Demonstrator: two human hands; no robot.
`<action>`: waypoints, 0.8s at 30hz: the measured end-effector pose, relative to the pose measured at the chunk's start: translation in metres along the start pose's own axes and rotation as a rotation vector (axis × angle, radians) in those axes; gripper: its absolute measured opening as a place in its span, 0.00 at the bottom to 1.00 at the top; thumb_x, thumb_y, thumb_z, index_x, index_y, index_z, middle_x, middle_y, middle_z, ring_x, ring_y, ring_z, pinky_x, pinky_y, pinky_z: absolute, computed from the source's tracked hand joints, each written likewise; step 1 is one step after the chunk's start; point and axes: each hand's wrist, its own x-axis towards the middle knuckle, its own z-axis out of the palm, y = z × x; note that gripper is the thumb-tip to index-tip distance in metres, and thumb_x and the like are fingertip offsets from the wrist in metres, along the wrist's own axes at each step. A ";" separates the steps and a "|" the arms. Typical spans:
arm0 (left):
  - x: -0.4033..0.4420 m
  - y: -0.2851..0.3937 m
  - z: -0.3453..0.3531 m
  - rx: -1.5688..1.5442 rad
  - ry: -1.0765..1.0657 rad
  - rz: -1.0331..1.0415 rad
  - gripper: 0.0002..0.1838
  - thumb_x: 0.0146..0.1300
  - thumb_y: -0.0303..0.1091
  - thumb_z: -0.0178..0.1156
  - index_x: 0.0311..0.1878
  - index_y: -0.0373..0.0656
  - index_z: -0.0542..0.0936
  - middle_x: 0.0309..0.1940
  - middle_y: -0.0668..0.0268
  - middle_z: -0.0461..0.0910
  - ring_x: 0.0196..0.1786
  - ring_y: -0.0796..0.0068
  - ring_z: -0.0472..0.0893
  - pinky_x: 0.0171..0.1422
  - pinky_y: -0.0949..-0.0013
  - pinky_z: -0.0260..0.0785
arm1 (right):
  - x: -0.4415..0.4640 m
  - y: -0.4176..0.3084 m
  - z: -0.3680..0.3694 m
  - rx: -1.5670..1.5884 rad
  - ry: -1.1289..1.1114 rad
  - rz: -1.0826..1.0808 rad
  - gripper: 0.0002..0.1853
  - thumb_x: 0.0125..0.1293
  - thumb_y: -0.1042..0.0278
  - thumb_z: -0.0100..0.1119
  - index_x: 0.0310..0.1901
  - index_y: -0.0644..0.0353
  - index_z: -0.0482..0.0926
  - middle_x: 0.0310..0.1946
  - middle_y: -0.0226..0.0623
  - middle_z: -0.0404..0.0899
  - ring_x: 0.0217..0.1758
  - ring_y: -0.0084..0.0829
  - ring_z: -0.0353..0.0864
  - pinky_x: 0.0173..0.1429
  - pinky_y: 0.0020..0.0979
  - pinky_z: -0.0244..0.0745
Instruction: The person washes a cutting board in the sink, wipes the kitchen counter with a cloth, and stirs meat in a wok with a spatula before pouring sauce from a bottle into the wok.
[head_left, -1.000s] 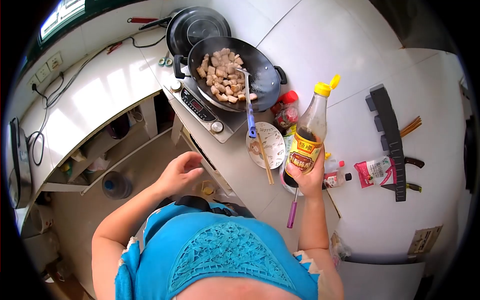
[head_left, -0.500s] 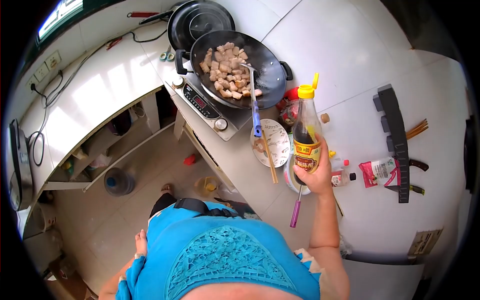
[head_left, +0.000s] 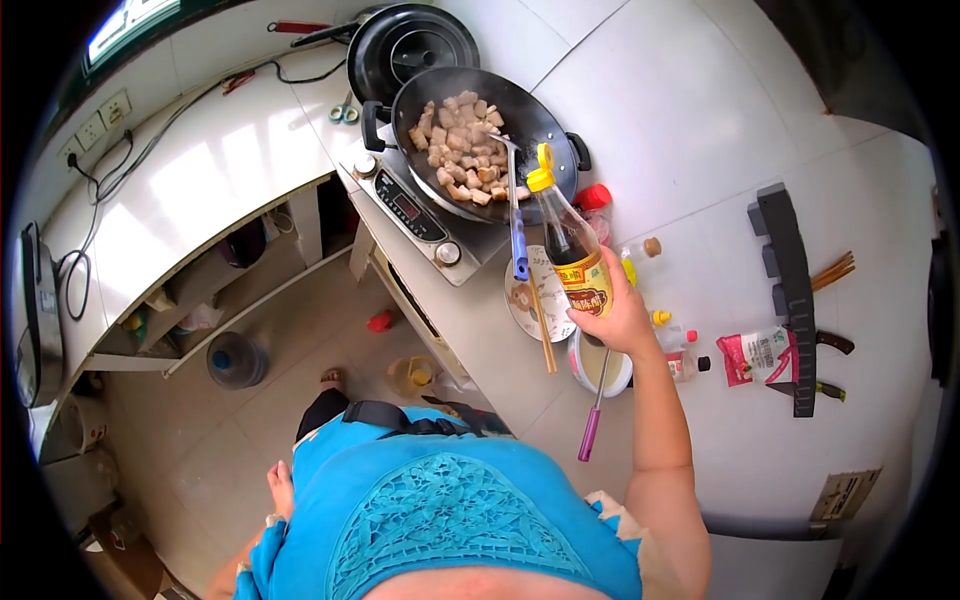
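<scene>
My right hand (head_left: 622, 312) is wrapped round the lower part of a vinegar bottle (head_left: 570, 245). Its yellow flip cap is up, dark liquid shows inside, and the neck tilts left toward the wok. In the black wok (head_left: 545, 130) lie browned cubes of meat (head_left: 460, 150), with faint steam above. A spatula (head_left: 518, 245) with a blue handle rests over the wok's near rim. Below it sit a patterned plate (head_left: 520, 318) and wooden chopsticks (head_left: 543, 330). My left hand (head_left: 281, 487) hangs at my side, holding nothing, its fingers loosely extended.
Under the wok stands an induction cooker (head_left: 405, 208); a black pan lid (head_left: 415, 45) lies behind. A white tub (head_left: 615, 372) and a purple-handled utensil (head_left: 590, 435) are below the bottle. Farther right are small bottles (head_left: 685, 366), a pink packet (head_left: 757, 356) and a dark knife rack (head_left: 790, 300).
The vinegar bottle has moved left with my right hand and gone from nearly upright to tilted toward the wok. The view has shifted slightly. My left hand stays at my side.
</scene>
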 end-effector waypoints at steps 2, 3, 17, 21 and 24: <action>-0.003 0.001 0.001 -0.015 -0.003 -0.019 0.30 0.67 0.54 0.45 0.55 0.33 0.67 0.50 0.49 0.71 0.52 0.58 0.72 0.57 0.60 0.63 | 0.009 0.002 0.003 -0.011 0.001 -0.035 0.47 0.43 0.64 0.69 0.66 0.57 0.54 0.49 0.45 0.76 0.50 0.41 0.78 0.55 0.35 0.72; -0.003 -0.001 0.001 -0.022 -0.001 -0.023 0.30 0.67 0.54 0.45 0.55 0.33 0.67 0.50 0.49 0.72 0.52 0.58 0.72 0.57 0.60 0.63 | 0.013 0.002 0.005 -0.011 -0.010 -0.039 0.47 0.43 0.64 0.69 0.65 0.57 0.54 0.49 0.45 0.76 0.50 0.41 0.78 0.55 0.35 0.72; 0.008 -0.026 0.007 -0.176 0.024 -0.036 0.28 0.67 0.53 0.44 0.54 0.35 0.68 0.48 0.52 0.73 0.51 0.60 0.72 0.57 0.62 0.63 | 0.081 -0.007 0.010 -0.114 -0.134 -0.066 0.45 0.41 0.60 0.69 0.64 0.52 0.58 0.46 0.42 0.78 0.50 0.43 0.78 0.53 0.36 0.72; 0.002 -0.006 0.008 -0.152 0.036 -0.050 0.27 0.67 0.52 0.45 0.54 0.35 0.68 0.48 0.52 0.73 0.51 0.61 0.71 0.57 0.62 0.63 | 0.109 -0.002 0.010 -0.121 -0.146 -0.079 0.46 0.40 0.58 0.69 0.64 0.52 0.58 0.45 0.43 0.79 0.49 0.44 0.78 0.52 0.37 0.72; -0.008 0.018 0.003 -0.115 0.044 -0.052 0.27 0.67 0.52 0.45 0.55 0.35 0.68 0.49 0.52 0.72 0.52 0.61 0.71 0.57 0.62 0.62 | 0.131 -0.003 0.012 -0.131 -0.161 -0.052 0.45 0.41 0.57 0.69 0.63 0.51 0.58 0.42 0.45 0.80 0.46 0.45 0.79 0.50 0.37 0.73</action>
